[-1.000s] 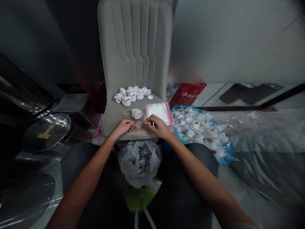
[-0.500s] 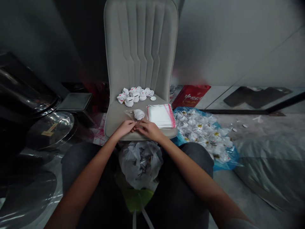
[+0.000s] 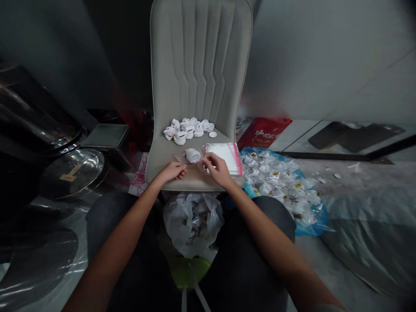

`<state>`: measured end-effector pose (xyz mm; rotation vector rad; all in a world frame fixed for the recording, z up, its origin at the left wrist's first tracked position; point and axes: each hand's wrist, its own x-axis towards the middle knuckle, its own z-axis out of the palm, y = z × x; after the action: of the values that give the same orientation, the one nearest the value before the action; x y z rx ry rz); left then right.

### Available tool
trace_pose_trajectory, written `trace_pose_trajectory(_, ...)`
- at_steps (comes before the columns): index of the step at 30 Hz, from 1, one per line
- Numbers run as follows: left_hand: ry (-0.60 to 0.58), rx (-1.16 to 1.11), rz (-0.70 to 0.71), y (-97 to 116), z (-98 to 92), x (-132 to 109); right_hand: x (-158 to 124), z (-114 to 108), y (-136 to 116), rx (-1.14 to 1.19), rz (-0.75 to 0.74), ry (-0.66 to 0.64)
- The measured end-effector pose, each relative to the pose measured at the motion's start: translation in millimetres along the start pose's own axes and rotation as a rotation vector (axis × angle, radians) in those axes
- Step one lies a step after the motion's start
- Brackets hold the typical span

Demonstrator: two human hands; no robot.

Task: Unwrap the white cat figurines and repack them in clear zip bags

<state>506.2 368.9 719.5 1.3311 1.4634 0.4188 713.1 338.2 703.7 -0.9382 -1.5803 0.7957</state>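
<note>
In front of me on the grey chair seat (image 3: 156,170), a small white figure (image 3: 193,155) sits inside a clear plastic bag (image 3: 180,158). My left hand (image 3: 173,170) is closed in a pinch on the bag's near left edge. To the right of the figure, my right hand (image 3: 217,168) is closed at the fingertips; whether it grips the bag or a strip from it is too small to tell. Behind the bag stands a cluster of white cat-like figures (image 3: 187,129), some with a dark slot. A stack of clear bags with red edges (image 3: 224,155) lies partly behind my right hand.
White round discs (image 3: 212,134) lie beside the cluster. Right of the chair, a blue plastic bag (image 3: 321,216) holds many wrapped white figures (image 3: 276,182). A white plastic bag (image 3: 175,221) hangs between my knees. Metal canisters (image 3: 78,167) stand at left, a red bag (image 3: 264,133) behind.
My hands have moved apart, the right one to the right toward the bag stack. The bagged figure stays on the seat. The whole view has shifted slightly.
</note>
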Motion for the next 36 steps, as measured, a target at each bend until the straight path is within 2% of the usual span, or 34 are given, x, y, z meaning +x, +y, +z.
trace_pose_trajectory(4, 0.006, 0.087, -0.005, 2.8, 1.9, -2.1, 9.9, -37.5, 11.8, 0.482, 0.205, 0.470)
trace_pose_trajectory(7, 0.005, 0.117, 0.005, 4.2, 5.2, -3.0, 13.2, -75.2, 18.6, 0.696, 0.336, 0.801)
trace_pose_trajectory(9, 0.002, 0.128, 0.016, 5.1, 7.3, -3.5, 10.3, -96.0, 18.7, 0.801, 0.421, 0.924)
trace_pose_trajectory(11, -0.005, 0.136, 0.025, 6.3, 7.8, -4.4, 4.6, -110.3, 16.5, 0.860, 0.452, 0.952)
trace_pose_trajectory(13, -0.009, 0.165, 0.036, 7.9, 5.6, -6.1, -1.8, -119.5, 14.5, 0.847, 0.408, 0.906)
trace_pose_trajectory(15, 0.051, 0.247, 0.073, 9.5, 0.1, -8.6, -7.8, -125.3, 14.8, 0.736, 0.342, 0.831)
trace_pose_trajectory(17, 0.201, 0.353, 0.166, 10.0, -7.6, -11.4, -13.5, -128.4, 18.1, 0.525, 0.333, 0.744)
trace_pose_trajectory(19, 0.351, 0.432, 0.320, 8.3, -14.5, -13.7, -19.2, -127.3, 23.6, 0.229, 0.336, 0.617)
trace_pose_trajectory(21, 0.411, 0.499, 0.513, 4.0, -17.8, -15.3, -24.4, -120.6, 29.6, -0.101, 0.276, 0.407)
trace_pose_trajectory(24, 0.388, 0.655, 0.774, -2.9, -13.3, -17.8, -27.8, -100.6, 35.7, -0.507, 0.118, 0.016)
trace_pose_trajectory(26, 0.376, 0.767, 0.857, -4.1, -5.7, -20.2, -25.0, -83.9, 36.3, -0.657, 0.044, -0.176)
trace_pose_trajectory(27, 0.371, 0.812, 0.874, -3.4, -1.6, -21.5, -22.2, -75.8, 35.7, -0.704, 0.016, -0.231)
trace_pose_trajectory(31, 0.301, 0.872, 0.909, 3.7, 10.1, -24.3, -7.2, -49.1, 30.4, -0.816, -0.044, -0.310)
trace_pose_trajectory(36, 0.290, 0.781, 0.881, 7.3, 8.4, -23.1, 6.5, -30.5, 24.0, -0.834, -0.096, -0.339)
